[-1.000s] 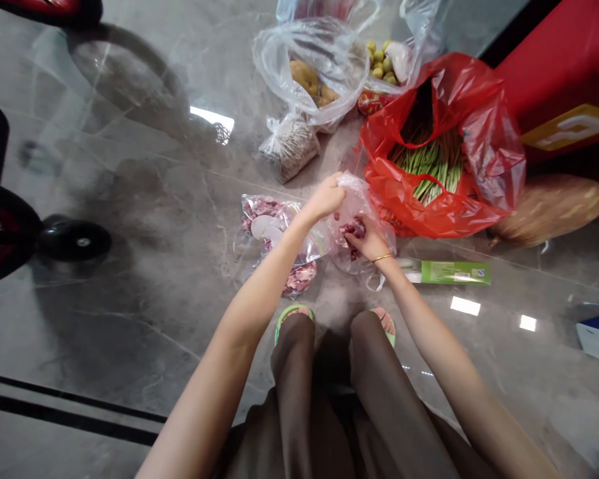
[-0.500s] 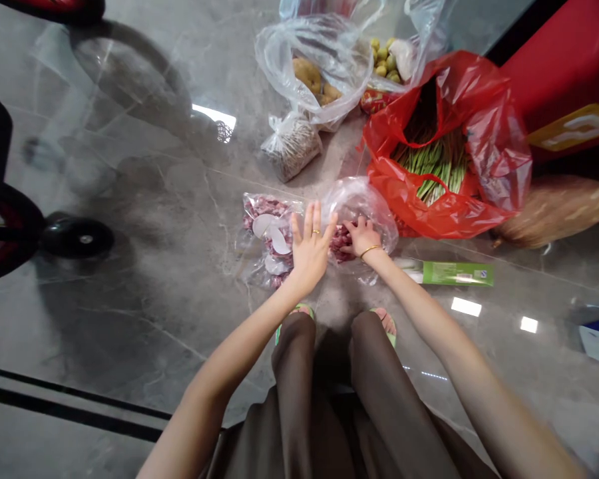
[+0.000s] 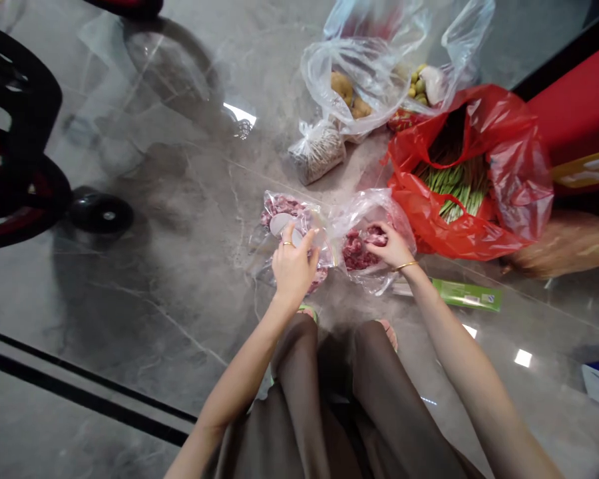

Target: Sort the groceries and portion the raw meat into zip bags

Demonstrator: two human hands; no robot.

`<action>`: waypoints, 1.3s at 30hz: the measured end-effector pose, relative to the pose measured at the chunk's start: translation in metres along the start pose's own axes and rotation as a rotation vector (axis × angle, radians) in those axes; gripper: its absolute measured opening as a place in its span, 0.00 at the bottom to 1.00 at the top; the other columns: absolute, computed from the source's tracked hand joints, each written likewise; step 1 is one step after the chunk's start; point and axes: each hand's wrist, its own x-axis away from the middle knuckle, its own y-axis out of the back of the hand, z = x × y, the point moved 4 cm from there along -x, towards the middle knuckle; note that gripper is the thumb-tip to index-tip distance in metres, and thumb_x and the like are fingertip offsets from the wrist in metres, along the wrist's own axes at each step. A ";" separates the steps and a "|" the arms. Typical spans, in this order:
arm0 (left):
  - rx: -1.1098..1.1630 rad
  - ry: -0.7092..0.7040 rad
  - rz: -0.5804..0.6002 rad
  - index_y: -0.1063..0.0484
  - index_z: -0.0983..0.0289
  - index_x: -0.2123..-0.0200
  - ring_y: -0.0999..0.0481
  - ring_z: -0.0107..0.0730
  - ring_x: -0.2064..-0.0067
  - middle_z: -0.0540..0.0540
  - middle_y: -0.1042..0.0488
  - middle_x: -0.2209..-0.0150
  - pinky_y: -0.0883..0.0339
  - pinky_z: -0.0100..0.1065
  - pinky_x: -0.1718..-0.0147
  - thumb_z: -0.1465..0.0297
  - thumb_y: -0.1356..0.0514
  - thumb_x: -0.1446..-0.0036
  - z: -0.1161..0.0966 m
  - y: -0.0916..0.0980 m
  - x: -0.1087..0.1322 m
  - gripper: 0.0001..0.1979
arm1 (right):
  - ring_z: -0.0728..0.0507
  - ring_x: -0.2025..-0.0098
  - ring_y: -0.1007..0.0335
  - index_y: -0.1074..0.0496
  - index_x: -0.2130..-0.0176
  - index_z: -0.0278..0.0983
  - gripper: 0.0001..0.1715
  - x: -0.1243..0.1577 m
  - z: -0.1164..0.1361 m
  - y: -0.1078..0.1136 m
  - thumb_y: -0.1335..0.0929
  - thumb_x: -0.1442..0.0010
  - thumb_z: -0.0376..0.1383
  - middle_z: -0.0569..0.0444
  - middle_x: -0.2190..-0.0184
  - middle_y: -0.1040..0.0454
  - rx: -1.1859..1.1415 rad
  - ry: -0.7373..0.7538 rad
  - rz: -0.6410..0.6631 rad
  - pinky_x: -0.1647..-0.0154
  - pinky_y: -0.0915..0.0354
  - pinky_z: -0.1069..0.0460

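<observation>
Chunks of raw red meat point(image 3: 358, 253) lie in an opened clear plastic bag point(image 3: 374, 283) on the floor before me. My right hand point(image 3: 393, 247), with a gold bangle at its wrist, is closed on a piece of meat point(image 3: 376, 235) at that bag's right side. To the left are clear zip bags point(image 3: 324, 223) containing meat, with pale round labels point(image 3: 280, 223) on them. My left hand point(image 3: 295, 265), wearing a ring, rests over these bags with its fingers bent and apart. Its palm side is hidden, and I see no firm hold there.
Behind the meat stand a red bag point(image 3: 404, 216) of long green vegetables, a clear bag of potatoes point(image 3: 342, 86) and a small knotted bag point(image 3: 318, 153). A green packet point(image 3: 466, 295) lies at right. Black wheeled equipment point(image 3: 102, 211) stands at left.
My right hand has gathered a piece of meat between its fingers. My left hand has shifted left over the zip bags, its fingers now more bent. The view has shifted too.
</observation>
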 end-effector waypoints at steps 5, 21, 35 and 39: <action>-0.034 0.030 -0.049 0.43 0.66 0.39 0.32 0.54 0.46 0.71 0.46 0.37 0.37 0.46 0.53 0.55 0.43 0.44 -0.006 -0.008 0.008 0.34 | 0.46 0.66 0.26 0.36 0.54 0.44 0.29 0.024 0.010 -0.008 0.28 0.56 0.38 0.58 0.62 0.26 -0.753 -0.383 0.071 0.72 0.31 0.52; 0.006 0.078 0.095 0.29 0.66 0.55 0.24 0.42 0.60 0.67 0.33 0.48 0.32 0.40 0.62 0.69 0.49 0.39 0.000 0.017 -0.008 0.14 | 0.45 0.58 0.23 0.36 0.53 0.46 0.27 0.020 0.098 -0.029 0.30 0.53 0.31 0.61 0.63 0.24 -1.234 -0.319 0.235 0.59 0.26 0.49; 0.548 -0.167 0.176 0.55 0.60 0.34 0.25 0.28 0.62 0.67 0.64 0.31 0.29 0.31 0.66 0.82 0.45 0.53 0.029 0.025 0.010 0.43 | 0.46 0.62 0.25 0.31 0.55 0.40 0.22 0.051 0.145 -0.064 0.30 0.52 0.31 0.56 0.64 0.24 -1.222 -0.421 0.416 0.58 0.27 0.46; 0.537 -0.220 0.196 0.55 0.60 0.33 0.25 0.25 0.65 0.67 0.62 0.31 0.30 0.28 0.69 0.82 0.47 0.53 0.029 0.032 0.013 0.43 | 0.45 0.62 0.27 0.30 0.57 0.36 0.18 0.023 0.122 -0.112 0.31 0.50 0.32 0.52 0.63 0.24 -1.031 -0.379 0.261 0.53 0.30 0.46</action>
